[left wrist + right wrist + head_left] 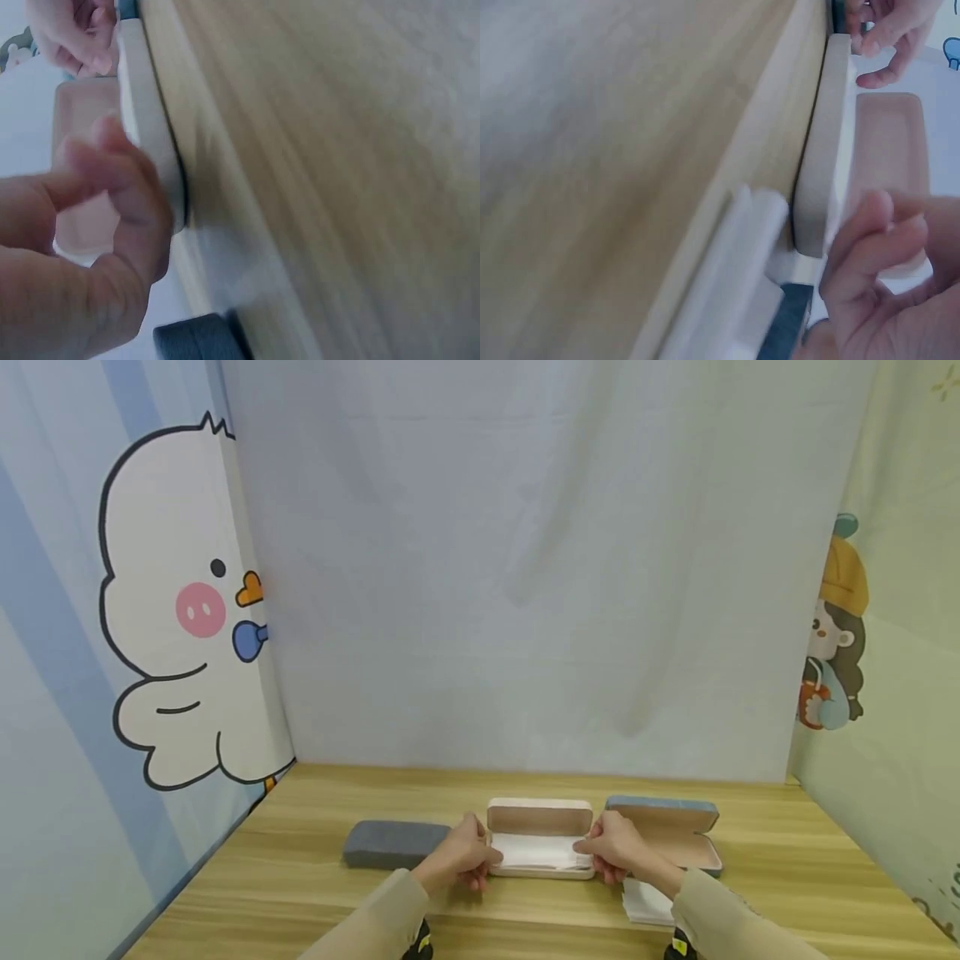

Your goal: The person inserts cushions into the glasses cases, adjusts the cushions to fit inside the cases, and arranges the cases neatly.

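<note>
A white glasses case (540, 873) stands with its lid up, its beige lining showing. White folded cloth or paper (534, 852) lies flat inside it. At the case's left end is my left hand (461, 852), one fingertip right at the edge of the white sheet. My right hand (617, 845) mirrors it at the right end, a fingertip overlapping the sheet. From the right wrist view, the left hand's two nearest fingertips look apart at the rim of the case (821, 150). Right fingers (855, 259) are bent close beside the near end of the case.
A closed dark grey glasses case (397, 843) lies left of my left hand. Behind my right wrist, a blue glasses case (663, 803) stands with its lid up. Folded white sheets (647, 903) lie under my right forearm on the wooden table (525, 927). A pale curtain (525, 568) hangs behind.
</note>
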Available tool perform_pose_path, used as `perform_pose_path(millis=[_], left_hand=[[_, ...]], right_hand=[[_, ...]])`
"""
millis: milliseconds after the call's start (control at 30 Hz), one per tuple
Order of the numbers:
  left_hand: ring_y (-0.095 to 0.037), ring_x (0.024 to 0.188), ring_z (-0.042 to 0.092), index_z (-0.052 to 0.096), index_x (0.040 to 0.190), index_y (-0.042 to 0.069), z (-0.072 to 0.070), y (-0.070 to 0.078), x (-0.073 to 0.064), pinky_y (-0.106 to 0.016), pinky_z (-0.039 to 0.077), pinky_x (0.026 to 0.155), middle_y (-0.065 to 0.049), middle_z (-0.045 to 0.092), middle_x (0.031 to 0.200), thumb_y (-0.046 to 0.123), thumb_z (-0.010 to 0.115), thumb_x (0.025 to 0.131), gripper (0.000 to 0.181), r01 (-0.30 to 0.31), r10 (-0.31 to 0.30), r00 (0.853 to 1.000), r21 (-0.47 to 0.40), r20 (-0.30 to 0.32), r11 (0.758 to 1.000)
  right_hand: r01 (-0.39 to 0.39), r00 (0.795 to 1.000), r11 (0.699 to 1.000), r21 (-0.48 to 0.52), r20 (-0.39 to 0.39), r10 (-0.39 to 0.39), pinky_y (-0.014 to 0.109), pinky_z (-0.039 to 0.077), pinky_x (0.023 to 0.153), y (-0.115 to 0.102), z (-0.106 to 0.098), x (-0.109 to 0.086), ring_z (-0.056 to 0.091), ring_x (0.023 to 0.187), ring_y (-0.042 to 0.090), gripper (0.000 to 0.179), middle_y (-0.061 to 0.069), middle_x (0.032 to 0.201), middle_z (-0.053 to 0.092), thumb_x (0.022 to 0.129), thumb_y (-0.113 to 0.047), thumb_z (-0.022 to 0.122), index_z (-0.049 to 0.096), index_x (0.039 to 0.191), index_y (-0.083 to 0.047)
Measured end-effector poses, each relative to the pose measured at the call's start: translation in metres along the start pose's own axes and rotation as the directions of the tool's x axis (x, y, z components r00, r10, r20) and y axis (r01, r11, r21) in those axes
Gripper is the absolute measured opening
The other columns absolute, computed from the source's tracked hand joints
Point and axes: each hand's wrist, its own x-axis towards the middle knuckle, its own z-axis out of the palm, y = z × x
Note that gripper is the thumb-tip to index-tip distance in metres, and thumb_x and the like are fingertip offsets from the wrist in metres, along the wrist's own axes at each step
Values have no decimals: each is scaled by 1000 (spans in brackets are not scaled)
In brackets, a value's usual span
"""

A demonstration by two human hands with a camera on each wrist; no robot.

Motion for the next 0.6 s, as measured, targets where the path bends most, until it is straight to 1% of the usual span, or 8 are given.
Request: perform_pose_path(millis=[33, 100, 167, 233, 300, 367, 467, 600], left_hand=[[-9, 35, 48, 34, 119, -5, -2, 0, 0, -16, 40, 32, -5, 50, 53, -6, 65, 80, 49, 17, -17, 999, -10, 31, 1000], [-11, 37, 49, 20, 137, -1, -5, 0, 0, -17, 43, 34, -9, 55, 56, -9, 68, 78, 76, 46, -44, 996, -20, 83, 999], [-12, 38, 51, 11, 146, 4, -6, 0, 1, -18, 45, 35, -11, 57, 57, -14, 70, 73, 95, 54, -51, 993, -26, 106, 998], [-12, 39, 52, 6, 149, 9, -6, 1, 3, -19, 46, 36, -13, 58, 57, -18, 70, 70, 104, 53, -51, 991, -16, 121, 998], [-13, 39, 52, 5, 150, 11, -4, 1, 5, -19, 46, 36, -13, 58, 57, -20, 70, 69, 108, 42, -40, 991, -12, 127, 999], [-12, 39, 52, 5, 150, 12, -3, 0, 5, -19, 46, 35, -12, 57, 55, -20, 70, 69, 108, 26, -26, 992, 2, 122, 1000], [-11, 39, 52, 9, 148, 11, -2, -2, 6, -18, 45, 35, -11, 56, 56, -21, 69, 69, 104, -1, -1, 995, 19, 102, 1000], [-10, 38, 52, 17, 144, 12, -4, -4, 4, -19, 46, 35, -13, 56, 58, -23, 69, 68, 98, -16, 14, 997, 12, 82, 1000]], right_hand=[[4, 1000, 1000, -2, 31, -4, 18, 32, 30, 0, -3, -2, 43, 29, 8, 29, 2, 44, 51, 84, -19, 74, 51, 81, -1], [16, 995, 1000, -10, 96, -15, 19, 35, 30, 1, -7, -6, 44, 30, 9, 49, 6, 49, 54, 83, -25, 76, 49, 108, 6], [32, 988, 1000, 1, 152, -31, 21, 39, 31, 3, -11, -8, 45, 31, 9, 78, 8, 52, 57, 80, -26, 79, 32, 133, 7], [54, 982, 998, 27, 180, -58, 23, 44, 32, 5, -11, -9, 47, 32, 8, 99, 7, 53, 59, 77, -22, 82, 16, 146, 5], [64, 980, 996, 61, 183, -74, 24, 45, 32, 6, -8, -9, 48, 32, 7, 109, 6, 51, 58, 74, -16, 84, 7, 150, 1], [83, 981, 993, 88, 166, -96, 24, 45, 31, 7, -4, -9, 48, 32, 7, 113, 4, 48, 56, 71, -10, 85, 4, 150, 0], [103, 982, 986, 130, 147, -122, 22, 43, 30, 8, 1, -10, 48, 31, 6, 114, 4, 47, 56, 70, -3, 84, 4, 150, 1], [111, 976, 976, 186, 165, -142, 21, 42, 31, 10, 5, -10, 48, 32, 6, 117, 5, 50, 57, 72, -2, 82, -3, 151, 2]])
